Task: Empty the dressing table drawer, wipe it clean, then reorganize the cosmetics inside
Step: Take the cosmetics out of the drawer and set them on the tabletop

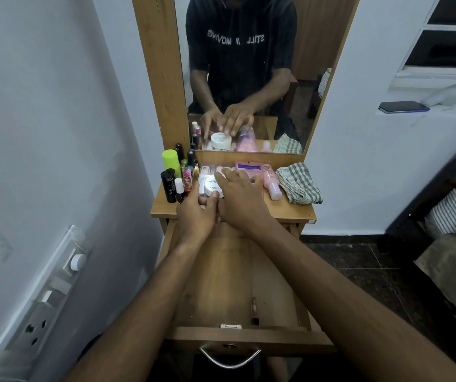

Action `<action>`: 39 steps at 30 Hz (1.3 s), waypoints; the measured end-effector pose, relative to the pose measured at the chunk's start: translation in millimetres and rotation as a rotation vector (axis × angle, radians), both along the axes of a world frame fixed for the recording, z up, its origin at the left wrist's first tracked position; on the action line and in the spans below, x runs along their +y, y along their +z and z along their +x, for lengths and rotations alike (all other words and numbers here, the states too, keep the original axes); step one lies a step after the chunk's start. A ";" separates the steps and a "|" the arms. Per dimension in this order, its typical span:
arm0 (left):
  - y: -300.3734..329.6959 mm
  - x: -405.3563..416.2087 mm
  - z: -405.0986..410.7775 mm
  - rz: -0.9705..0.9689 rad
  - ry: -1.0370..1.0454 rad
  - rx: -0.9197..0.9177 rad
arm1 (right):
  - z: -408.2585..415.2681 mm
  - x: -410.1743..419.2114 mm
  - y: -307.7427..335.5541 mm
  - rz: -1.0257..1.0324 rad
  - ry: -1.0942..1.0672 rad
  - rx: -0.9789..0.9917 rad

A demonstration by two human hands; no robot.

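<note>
From the head camera, a person stands at a small wooden dressing table with a tall mirror on top.

The drawer is pulled out wide. Most of its wooden floor is bare. One thin dark stick lies near the front of the drawer, and a silver handle hangs on its front.

Both arms reach over the drawer to the tabletop. The left hand is at the near edge of a clear flat box, with fingers curled on the box edge. The right hand lies on top of the box and a round white jar, with fingers spread. I cannot tell if the right hand grips the jar or just rests on it. The two hands touch each other.

The cosmetics are on the tabletop. To the left of the box stand a bright green bottle, a black tube and some small bottles and sticks packed close. Right of the hands are a pink packet and a pink bottle lying down. A checked cloth sits bunched up at the right end.

On the left wall is a switch board. A phone lies on a ledge at the right.
</note>
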State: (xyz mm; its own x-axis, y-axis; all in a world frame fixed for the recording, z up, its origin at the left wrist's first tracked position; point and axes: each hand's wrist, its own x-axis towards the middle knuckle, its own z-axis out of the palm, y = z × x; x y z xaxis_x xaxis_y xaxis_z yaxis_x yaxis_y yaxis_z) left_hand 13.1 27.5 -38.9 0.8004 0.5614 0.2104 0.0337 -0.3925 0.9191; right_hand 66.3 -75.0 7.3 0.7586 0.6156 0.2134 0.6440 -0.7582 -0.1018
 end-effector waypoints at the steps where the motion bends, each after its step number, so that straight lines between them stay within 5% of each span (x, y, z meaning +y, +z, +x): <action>1: -1.2 -1.1 -5.2 -0.029 0.007 -0.022 | -4.2 -6.4 1.5 0.082 0.013 -0.053; 6: -23.3 6.2 -45.0 0.165 -0.029 -0.047 | -42.9 -58.8 -6.9 0.474 0.087 -0.024; 13: -47.5 23.0 -90.4 0.476 -0.158 0.294 | -75.3 -95.4 -70.2 0.037 -0.102 0.439; 20: -43.3 37.5 -95.1 0.537 -0.167 0.675 | -81.9 -81.3 -101.3 -0.291 -0.075 0.420; 27: -50.0 11.7 -102.6 0.921 -0.124 0.783 | -88.7 -77.4 -103.5 -0.319 -0.027 0.413; 39: -48.0 -3.6 -113.5 0.986 -0.108 0.705 | -74.5 -78.8 -100.2 -0.106 -0.083 0.619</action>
